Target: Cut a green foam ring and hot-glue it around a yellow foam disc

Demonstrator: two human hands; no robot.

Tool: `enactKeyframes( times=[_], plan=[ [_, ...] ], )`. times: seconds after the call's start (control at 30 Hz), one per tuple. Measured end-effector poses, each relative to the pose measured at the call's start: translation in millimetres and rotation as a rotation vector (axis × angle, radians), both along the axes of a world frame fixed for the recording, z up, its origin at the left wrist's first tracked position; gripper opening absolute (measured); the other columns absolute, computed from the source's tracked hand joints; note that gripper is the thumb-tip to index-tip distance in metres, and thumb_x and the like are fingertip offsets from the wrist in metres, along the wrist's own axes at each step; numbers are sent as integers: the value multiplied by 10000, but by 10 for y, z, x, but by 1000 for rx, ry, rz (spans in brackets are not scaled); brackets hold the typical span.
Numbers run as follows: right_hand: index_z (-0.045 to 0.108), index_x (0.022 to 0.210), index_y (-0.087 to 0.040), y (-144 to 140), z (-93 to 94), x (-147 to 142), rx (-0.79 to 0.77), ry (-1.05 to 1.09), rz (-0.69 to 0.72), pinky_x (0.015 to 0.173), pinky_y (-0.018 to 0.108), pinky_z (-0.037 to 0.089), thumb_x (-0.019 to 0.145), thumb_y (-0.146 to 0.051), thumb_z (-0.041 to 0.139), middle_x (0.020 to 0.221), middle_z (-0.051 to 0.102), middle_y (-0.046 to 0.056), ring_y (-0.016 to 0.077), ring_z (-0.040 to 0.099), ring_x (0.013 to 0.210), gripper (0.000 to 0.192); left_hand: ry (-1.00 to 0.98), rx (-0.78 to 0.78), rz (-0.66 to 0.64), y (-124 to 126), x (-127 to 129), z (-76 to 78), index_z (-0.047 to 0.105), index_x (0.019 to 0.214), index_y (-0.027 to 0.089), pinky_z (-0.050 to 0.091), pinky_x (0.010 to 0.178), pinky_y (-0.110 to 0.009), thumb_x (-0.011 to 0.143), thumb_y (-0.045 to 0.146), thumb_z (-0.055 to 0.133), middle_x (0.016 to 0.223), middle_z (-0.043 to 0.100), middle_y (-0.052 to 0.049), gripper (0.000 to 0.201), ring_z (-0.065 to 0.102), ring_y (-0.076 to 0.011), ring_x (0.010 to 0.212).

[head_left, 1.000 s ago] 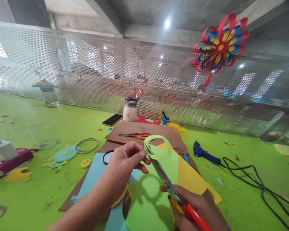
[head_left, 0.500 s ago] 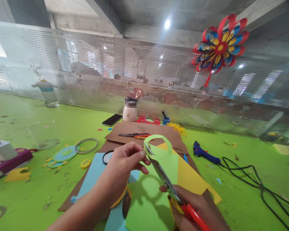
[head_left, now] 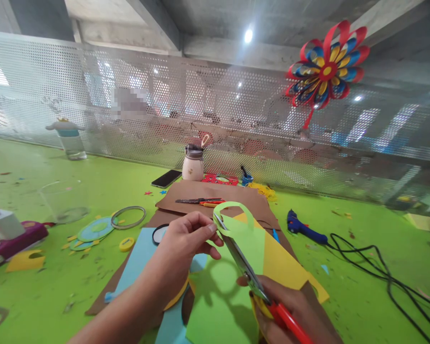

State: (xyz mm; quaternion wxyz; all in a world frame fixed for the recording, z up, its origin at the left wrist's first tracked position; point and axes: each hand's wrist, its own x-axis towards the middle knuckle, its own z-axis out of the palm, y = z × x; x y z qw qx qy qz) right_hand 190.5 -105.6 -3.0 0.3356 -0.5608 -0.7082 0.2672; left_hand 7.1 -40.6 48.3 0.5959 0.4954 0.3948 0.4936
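Observation:
Between its thumb and finger my left hand (head_left: 191, 239) pinches the edge of a light green paper ring (head_left: 250, 215). My right hand (head_left: 283, 306) is closed on scissors (head_left: 241, 258) with red and yellow handles. The blades point up and left, their tips at the ring's near-left edge beside my left fingertips. Under both hands lies a green paper sheet (head_left: 218, 301), with the hands' and ring's shadows on it. A yellow sheet (head_left: 283, 253) lies to its right, and a light blue sheet (head_left: 139, 258) to its left.
A blue glue gun (head_left: 306, 229) with a black cord lies right. Left are a metal ring (head_left: 128, 218), a tape roll (head_left: 126, 244), blue paper rings (head_left: 96, 229) and a clear cup (head_left: 64, 203). Behind stand a bottle (head_left: 192, 165) and a phone (head_left: 166, 178). A paper flower (head_left: 327, 70) hangs above.
The far right part of the green paper ring has shifted slightly. Both hands and the scissors stay in nearly the same place.

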Motion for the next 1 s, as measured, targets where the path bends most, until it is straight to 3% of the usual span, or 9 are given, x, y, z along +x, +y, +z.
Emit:
enactKeyframes(
  times=[0.17, 0.33, 0.5, 0.83, 1.0],
  plan=[
    [725, 959, -237, -8, -46, 30, 32, -10, -28, 601, 214, 520, 680, -162, 621, 494, 616, -9, 202, 673, 678, 307, -40, -13, 11, 5, -5, 20, 551, 624, 155, 470, 521, -277, 718, 218, 597, 614, 562, -15, 122, 552, -154, 596],
    [712, 1000, -261, -10, -72, 55, 6, -49, -37, 553, 185, 493, 667, -159, 620, 542, 635, -20, 169, 652, 608, 360, 11, 10, 65, 31, -17, 13, 550, 627, 154, 441, 498, -253, 736, 267, 595, 614, 556, -13, 163, 539, -144, 591],
    [703, 1017, -255, -6, -65, 70, 2, -36, 11, 592, 180, 488, 637, -132, 607, 444, 577, -43, 170, 639, 609, 411, 68, 31, 108, 40, 3, 17, 564, 607, 151, 421, 491, -238, 712, 267, 618, 587, 560, -15, 166, 518, -138, 585],
    [704, 998, -278, -20, -34, 77, 16, -29, -2, 635, 208, 490, 606, -151, 607, 464, 579, -32, 201, 641, 674, 423, 99, 56, 98, 46, -8, 5, 574, 609, 154, 432, 503, -245, 718, 268, 611, 601, 567, -14, 162, 509, -134, 575],
    [696, 1020, -258, -14, -49, 84, 5, -37, 4, 574, 184, 473, 615, -164, 598, 539, 626, -24, 167, 618, 598, 427, 136, 77, 103, 57, -14, -16, 560, 625, 157, 449, 518, -252, 737, 267, 600, 611, 571, -11, 162, 512, -131, 574]
  ],
)
